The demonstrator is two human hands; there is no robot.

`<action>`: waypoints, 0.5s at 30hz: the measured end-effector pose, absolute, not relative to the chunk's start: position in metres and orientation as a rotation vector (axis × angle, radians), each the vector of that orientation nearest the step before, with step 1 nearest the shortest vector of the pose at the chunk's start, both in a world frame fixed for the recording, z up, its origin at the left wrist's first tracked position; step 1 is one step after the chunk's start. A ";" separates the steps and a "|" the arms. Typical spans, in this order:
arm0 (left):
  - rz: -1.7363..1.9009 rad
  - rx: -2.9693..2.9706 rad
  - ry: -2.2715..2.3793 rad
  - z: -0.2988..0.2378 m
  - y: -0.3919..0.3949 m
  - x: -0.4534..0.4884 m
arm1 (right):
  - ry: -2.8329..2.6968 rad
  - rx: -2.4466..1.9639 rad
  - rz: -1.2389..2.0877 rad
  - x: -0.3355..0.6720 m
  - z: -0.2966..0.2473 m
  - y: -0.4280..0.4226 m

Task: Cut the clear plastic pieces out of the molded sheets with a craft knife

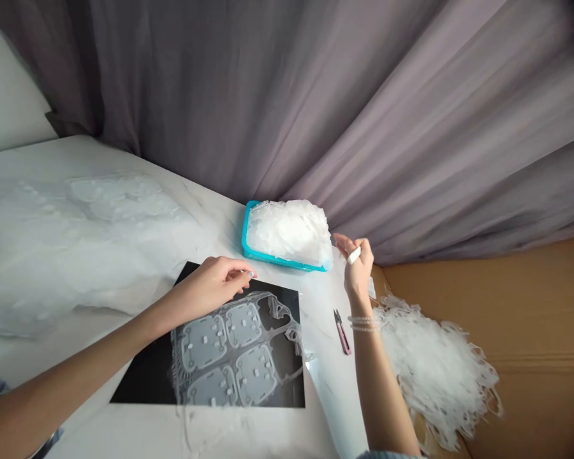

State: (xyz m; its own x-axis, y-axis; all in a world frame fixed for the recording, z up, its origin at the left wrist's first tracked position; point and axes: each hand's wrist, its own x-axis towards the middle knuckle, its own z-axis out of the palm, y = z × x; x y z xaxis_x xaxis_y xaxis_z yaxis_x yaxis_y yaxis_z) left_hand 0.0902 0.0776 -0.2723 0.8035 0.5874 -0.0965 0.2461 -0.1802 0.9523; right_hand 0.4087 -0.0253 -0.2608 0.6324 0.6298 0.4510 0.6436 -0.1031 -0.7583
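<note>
My left hand (224,278) is over the upper part of a clear molded sheet (224,336) on a black mat (146,376). Its fingers are curled in a pinch, with a tiny pale spot at the tips that I cannot make out. To the right of the blue tub (287,262), my right hand (358,271) is raised with its fingers bent around a small white piece (354,255). The sheet carries several greyish rounded panels with small white tabs, and its upper right part has open gaps with torn film edges.
Thin white translucent pieces (289,229) heap above the tub's rim. Pink-handled thread snips (342,333) lie beside my right wrist. A pile of white plastic scraps (440,366) sits at right by brown cardboard (540,331). More clear sheets (76,236) cover the table's left; a grey curtain (249,95) hangs behind.
</note>
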 end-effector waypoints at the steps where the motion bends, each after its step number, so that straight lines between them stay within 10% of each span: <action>1: 0.368 1.833 0.652 -0.277 0.078 0.091 | -1.050 -1.841 0.020 0.405 -0.270 -0.037; 15: 0.078 2.415 0.763 -0.333 0.061 0.107 | -1.293 -2.139 0.198 0.318 -0.349 -0.098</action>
State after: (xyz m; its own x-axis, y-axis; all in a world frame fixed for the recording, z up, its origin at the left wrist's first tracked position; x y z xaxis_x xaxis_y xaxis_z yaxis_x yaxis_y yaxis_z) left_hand 0.1071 0.0614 -0.3333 0.8330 0.5404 -0.1184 0.5050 -0.6555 0.5614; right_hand 0.3183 -0.0980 -0.3493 0.5083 0.8412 0.1842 0.7478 -0.3251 -0.5789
